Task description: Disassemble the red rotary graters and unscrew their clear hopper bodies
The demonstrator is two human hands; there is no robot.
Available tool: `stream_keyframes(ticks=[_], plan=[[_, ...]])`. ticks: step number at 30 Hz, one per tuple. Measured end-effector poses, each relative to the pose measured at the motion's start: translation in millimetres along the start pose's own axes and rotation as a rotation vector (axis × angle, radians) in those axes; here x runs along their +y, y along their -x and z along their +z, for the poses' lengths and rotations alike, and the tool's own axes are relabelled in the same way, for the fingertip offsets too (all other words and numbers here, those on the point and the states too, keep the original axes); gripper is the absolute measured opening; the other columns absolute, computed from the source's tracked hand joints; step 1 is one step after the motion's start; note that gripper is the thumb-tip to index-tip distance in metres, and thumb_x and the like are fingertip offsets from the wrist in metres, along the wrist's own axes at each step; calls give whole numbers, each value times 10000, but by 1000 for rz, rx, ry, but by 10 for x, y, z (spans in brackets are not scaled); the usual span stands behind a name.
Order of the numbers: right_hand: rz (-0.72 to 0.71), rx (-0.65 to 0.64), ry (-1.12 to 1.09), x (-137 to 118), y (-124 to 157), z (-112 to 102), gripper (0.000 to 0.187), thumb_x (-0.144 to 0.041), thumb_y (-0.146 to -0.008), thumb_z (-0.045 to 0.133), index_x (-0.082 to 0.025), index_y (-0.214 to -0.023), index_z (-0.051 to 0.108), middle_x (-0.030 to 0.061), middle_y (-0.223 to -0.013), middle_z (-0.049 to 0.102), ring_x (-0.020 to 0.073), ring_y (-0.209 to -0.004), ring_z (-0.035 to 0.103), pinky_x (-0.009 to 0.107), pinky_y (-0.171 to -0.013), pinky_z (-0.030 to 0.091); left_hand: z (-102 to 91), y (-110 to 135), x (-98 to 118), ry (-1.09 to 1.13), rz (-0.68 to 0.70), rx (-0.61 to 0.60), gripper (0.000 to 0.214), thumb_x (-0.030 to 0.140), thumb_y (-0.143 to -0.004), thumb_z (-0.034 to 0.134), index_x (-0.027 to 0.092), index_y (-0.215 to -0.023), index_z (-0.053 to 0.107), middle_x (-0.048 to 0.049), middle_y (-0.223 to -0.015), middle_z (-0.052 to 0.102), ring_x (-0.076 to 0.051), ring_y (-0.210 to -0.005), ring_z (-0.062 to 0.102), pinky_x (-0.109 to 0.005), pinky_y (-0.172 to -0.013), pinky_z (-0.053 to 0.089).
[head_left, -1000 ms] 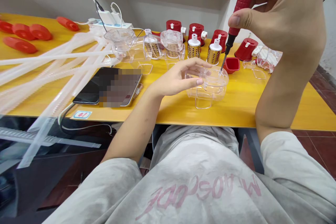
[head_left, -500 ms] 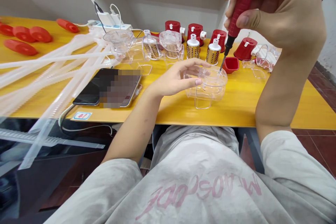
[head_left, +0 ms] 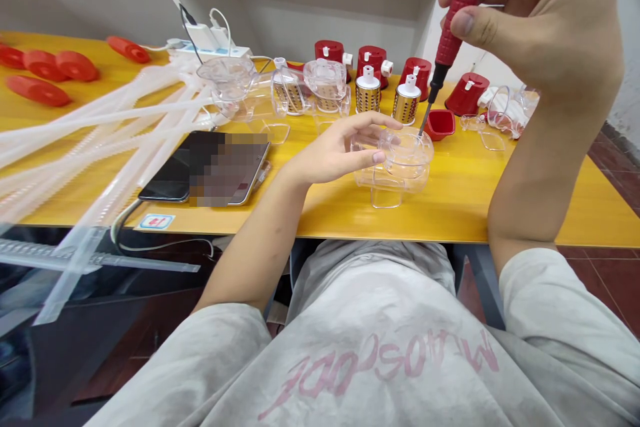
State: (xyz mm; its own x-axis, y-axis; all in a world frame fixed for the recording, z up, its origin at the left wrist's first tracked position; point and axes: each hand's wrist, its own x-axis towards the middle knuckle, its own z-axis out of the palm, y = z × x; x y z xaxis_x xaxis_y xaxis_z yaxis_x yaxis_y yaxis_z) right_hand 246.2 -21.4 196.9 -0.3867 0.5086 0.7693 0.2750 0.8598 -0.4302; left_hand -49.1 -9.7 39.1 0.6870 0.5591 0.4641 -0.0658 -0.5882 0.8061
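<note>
A clear plastic housing (head_left: 410,157) with a round rim rests on the yellow table close to its front edge. My left hand (head_left: 345,150) grips it from the left, thumb at the near side and fingers around the back. Above it on the right, my right hand (head_left: 535,20) holds a screwdriver (head_left: 453,27) by its red handle between thumb and fingers. The screwdriver slants down, and its tip reaches inside the housing's rim at the right; what the tip touches is too small to make out. Just behind stands a small red square cup (head_left: 440,125).
Gold perforated drums (head_left: 369,90) and red bases (head_left: 373,60) line the back, beside more clear housings (head_left: 227,77). Two phones or tablets (head_left: 167,170) lie left, near long translucent plastic strips (head_left: 125,140). Red oval parts (head_left: 77,65) sit far left. A power strip (head_left: 210,47) is behind.
My right hand's fingers have shifted and loosened around the top of the screwdriver handle, moving slightly right. The left hand and housing have stayed nearly still.
</note>
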Motion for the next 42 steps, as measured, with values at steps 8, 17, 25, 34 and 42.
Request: stream_keyframes(ticks=[8, 17, 25, 34, 42], plan=[[-20, -69, 11, -24, 14, -24, 332, -470, -898, 1030, -369, -1203, 947, -7, -1157, 918, 197, -1098, 896, 210, -949, 737, -14, 4, -34, 0, -6, -2, 680, 621, -982, 957, 265, -1532, 773, -132, -1433, 874, -339, -1381, 838, -426, -1114, 691], [-15, -57, 45, -117, 59, -38, 447, -451, -871, 1049, -396, -1296, 923, -27, -1220, 893, 181, -1116, 854, 189, -915, 709, -13, 2, -44, 4, 6, -2, 661, 609, -998, 948, 261, -1531, 770, -133, -1427, 876, -337, -1384, 840, -431, -1120, 699], [-28, -97, 150, -65, 45, -110, 394, -518, -916, 1013, -339, -1259, 936, -13, -1144, 878, 157, -1061, 847, 191, -880, 696, -8, 5, -36, -2, 1, -3, 658, 602, -1002, 944, 261, -1535, 763, -134, -1430, 875, -331, -1390, 840, -404, -1072, 714], [-19, -98, 17, -156, 106, -49, 484, -520, -914, 1004, -329, -1345, 893, -17, -1315, 881, 219, -1245, 862, 302, -1059, 726, -17, 6, -38, 2, 6, -5, 659, 596, -1001, 950, 257, -1535, 764, -138, -1435, 873, -334, -1392, 839, -421, -1118, 702], [-26, -68, 135, -72, 47, -81, 357, -469, -868, 1045, -372, -1196, 943, -23, -1063, 872, 149, -1012, 855, 174, -843, 676, -15, 12, -36, 0, -3, 1, 676, 614, -982, 960, 270, -1531, 768, -133, -1432, 876, -334, -1390, 840, -419, -1121, 699]])
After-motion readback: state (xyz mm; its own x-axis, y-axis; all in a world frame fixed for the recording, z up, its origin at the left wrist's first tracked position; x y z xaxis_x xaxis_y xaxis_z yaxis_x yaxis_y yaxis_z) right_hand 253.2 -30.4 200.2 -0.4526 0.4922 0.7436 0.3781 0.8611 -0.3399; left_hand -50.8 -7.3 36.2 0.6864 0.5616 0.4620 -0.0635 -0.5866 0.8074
